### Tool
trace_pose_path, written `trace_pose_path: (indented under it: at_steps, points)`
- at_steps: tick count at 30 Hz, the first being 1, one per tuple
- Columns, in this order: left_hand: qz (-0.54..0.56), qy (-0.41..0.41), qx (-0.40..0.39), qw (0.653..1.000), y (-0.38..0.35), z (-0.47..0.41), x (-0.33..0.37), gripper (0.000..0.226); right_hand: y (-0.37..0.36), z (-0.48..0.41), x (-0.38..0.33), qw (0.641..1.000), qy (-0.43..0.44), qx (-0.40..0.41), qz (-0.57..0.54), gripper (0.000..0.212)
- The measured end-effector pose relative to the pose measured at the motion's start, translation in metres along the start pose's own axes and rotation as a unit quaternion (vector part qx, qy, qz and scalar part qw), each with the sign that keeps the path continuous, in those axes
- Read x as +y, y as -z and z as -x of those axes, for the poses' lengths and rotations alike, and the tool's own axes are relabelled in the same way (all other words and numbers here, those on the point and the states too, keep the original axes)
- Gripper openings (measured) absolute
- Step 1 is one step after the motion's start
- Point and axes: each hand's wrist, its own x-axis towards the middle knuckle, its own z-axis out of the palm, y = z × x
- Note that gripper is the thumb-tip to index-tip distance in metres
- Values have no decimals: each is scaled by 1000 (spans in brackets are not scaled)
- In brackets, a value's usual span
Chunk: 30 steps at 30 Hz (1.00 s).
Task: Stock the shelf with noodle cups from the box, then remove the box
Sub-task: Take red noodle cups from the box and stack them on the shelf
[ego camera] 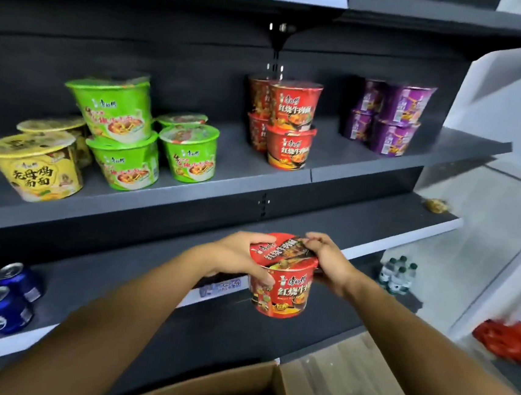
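Two hands hold a red noodle cup (282, 276) below the shelf (231, 159).
Head view: the left hand (241, 254) and right hand (329, 264) each have a grip clasped round the cup's rim, near and central, above the open box (234, 386) (more packs inside). Best lifted level and set just beside the red stack (288, 123), label outward, without nudging it.

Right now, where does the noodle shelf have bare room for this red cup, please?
The shelf is bare between green cups and red stacks, and between red and purple stacks. Crowded at left, yellow cups beside green.
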Motion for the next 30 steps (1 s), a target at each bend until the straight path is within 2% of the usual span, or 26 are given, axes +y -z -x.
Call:
trace_pose_path:
  at_steps: [1,4,10,14,16,21,23,26,30]
  points:
    - [-2,-4,5,1000,0,-5,8,82,7,3,-8,1000,18,-5,-6,28]
    - [-27,-14,19,999,1,-20,33,88,28,4,-27,998,66,-16,-2,34]
    - [25,-26,55,998,-8,-62,88,103,76,-17,-58,985,164,53,-5,31]
    - [142,-55,102,983,-19,-101,121,116,124,-40,-87,974,214,80,7,26]
    - [198,-62,121,971,-27,-121,131,111,144,-51,-100,970,230,84,8,20]
    - [249,-63,132,957,-35,-159,142,63,169,-87,-115,966,235,102,-26,25]
    - [256,-61,132,956,-29,-172,147,52,174,-102,-122,968,224,95,-60,23]
    - [251,-76,140,955,-13,-194,153,51,177,-123,-138,967,228,77,-86,25]
    - [268,-118,167,942,9,-229,162,63,178,-157,-157,962,242,76,-96,26]
